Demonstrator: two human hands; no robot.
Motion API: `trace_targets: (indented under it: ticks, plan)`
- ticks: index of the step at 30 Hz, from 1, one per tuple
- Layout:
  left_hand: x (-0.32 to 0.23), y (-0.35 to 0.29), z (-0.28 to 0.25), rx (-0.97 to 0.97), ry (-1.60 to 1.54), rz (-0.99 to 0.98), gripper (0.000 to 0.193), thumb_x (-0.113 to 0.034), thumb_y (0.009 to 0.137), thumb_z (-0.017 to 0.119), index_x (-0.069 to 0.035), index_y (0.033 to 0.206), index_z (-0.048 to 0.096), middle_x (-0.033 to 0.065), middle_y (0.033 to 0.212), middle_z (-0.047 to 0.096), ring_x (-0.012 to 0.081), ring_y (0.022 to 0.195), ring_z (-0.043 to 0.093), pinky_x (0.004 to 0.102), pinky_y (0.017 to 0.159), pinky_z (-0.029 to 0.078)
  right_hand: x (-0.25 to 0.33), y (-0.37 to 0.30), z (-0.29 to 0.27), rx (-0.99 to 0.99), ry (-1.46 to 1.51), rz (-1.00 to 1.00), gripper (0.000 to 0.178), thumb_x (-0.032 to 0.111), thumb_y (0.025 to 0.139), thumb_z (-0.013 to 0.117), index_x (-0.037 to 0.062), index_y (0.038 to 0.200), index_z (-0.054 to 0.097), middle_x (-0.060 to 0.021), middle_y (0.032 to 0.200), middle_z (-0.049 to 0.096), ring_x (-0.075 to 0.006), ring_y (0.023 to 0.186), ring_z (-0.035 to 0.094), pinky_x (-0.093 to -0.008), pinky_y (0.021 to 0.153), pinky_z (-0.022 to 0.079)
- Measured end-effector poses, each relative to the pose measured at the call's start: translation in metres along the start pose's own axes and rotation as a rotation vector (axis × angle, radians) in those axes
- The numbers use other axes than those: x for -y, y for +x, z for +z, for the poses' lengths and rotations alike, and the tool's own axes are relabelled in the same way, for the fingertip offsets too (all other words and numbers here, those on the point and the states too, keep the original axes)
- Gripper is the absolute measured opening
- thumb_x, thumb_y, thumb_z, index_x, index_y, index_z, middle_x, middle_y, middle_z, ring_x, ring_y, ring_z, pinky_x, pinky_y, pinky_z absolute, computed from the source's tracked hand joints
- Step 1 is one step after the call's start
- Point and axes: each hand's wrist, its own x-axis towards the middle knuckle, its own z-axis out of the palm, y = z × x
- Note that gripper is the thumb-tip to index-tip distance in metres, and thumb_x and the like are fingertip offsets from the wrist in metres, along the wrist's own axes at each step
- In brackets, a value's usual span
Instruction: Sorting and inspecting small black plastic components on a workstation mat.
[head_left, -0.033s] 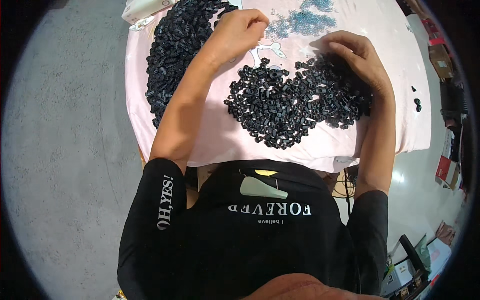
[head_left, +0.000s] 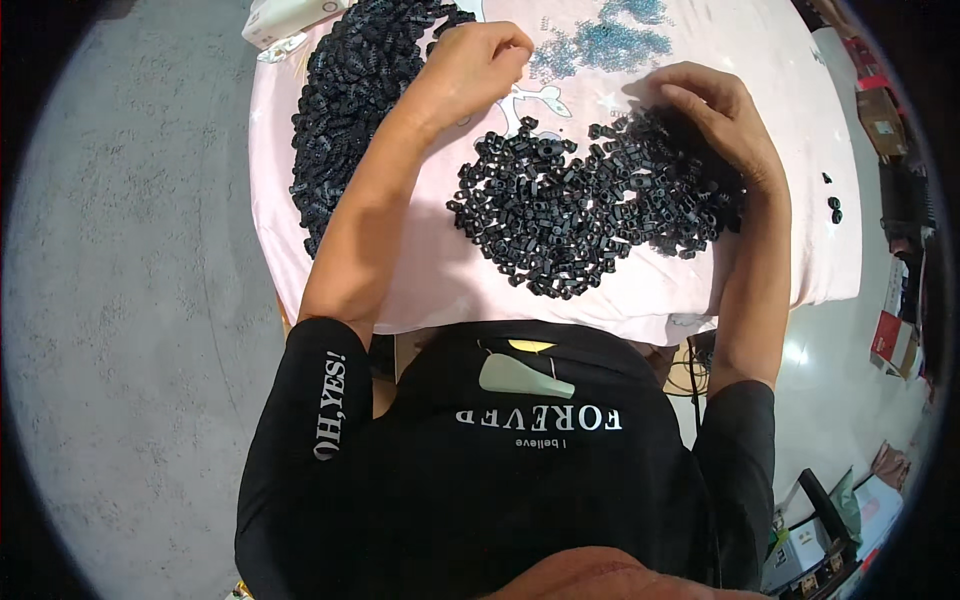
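Observation:
My left hand (head_left: pixel 472 72) is closed in a pinch above the table's far side, left of the small metal springs (head_left: pixel 600 48). Whatever its fingertips hold is too small to make out. Over the right end of a spread heap of small black plastic pieces (head_left: pixel 560 205) hovers my right hand (head_left: pixel 715 108). Its fingers are curled, with thumb and forefinger tips close together; anything between them is hidden. Beneath and beside my left forearm lies a bigger, denser pile of black plastic parts (head_left: pixel 350 130).
A pink patterned cloth (head_left: pixel 430 290) covers the table. A white box (head_left: pixel 290 20) stands at the far left corner. Few loose black pieces (head_left: pixel 835 210) lie near the right edge. Boxes (head_left: pixel 880 125) and other items line the floor at right.

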Motion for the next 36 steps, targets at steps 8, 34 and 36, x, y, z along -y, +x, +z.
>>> trace_targets:
  ticks: [8, 34, 36]
  plan:
    - [0.015, 0.006, 0.010, -0.111, 0.239, 0.182, 0.027, -0.016, 0.092, 0.056, -0.001, 0.105, 0.075, 0.0205, 0.095, 0.075, 0.0333, 0.089, 0.074, 0.0412, 0.083, 0.057, -0.010, -0.004, -0.008, -0.068, -0.048, 0.063, 0.023, 0.016, 0.100, 0.068, -0.0010, 0.114, 0.072, -0.0049, 0.105, 0.074, -0.0126, 0.097, 0.067, -0.0268, 0.091, 0.053]
    - [0.011, 0.004, 0.039, -0.093, 0.346, 0.277, 0.065, -0.022, 0.091, 0.071, 0.008, 0.143, 0.046, 0.0308, 0.145, 0.048, 0.0436, 0.138, 0.045, 0.0446, 0.118, 0.035, -0.047, -0.005, -0.031, -0.308, 0.185, 0.239, 0.026, 0.022, 0.100, 0.068, 0.0045, 0.118, 0.074, 0.0021, 0.101, 0.072, -0.0057, 0.088, 0.062, -0.0212, 0.080, 0.050]
    - [0.024, 0.002, 0.053, -0.233, 0.400, 0.586, 0.064, -0.018, 0.094, 0.066, 0.010, 0.146, 0.041, 0.0324, 0.148, 0.045, 0.0443, 0.141, 0.041, 0.0454, 0.120, 0.032, -0.047, -0.002, -0.030, -0.305, 0.133, 0.240, 0.027, 0.022, 0.099, 0.068, 0.0040, 0.118, 0.073, 0.0031, 0.098, 0.071, -0.0049, 0.084, 0.060, -0.0203, 0.079, 0.049]
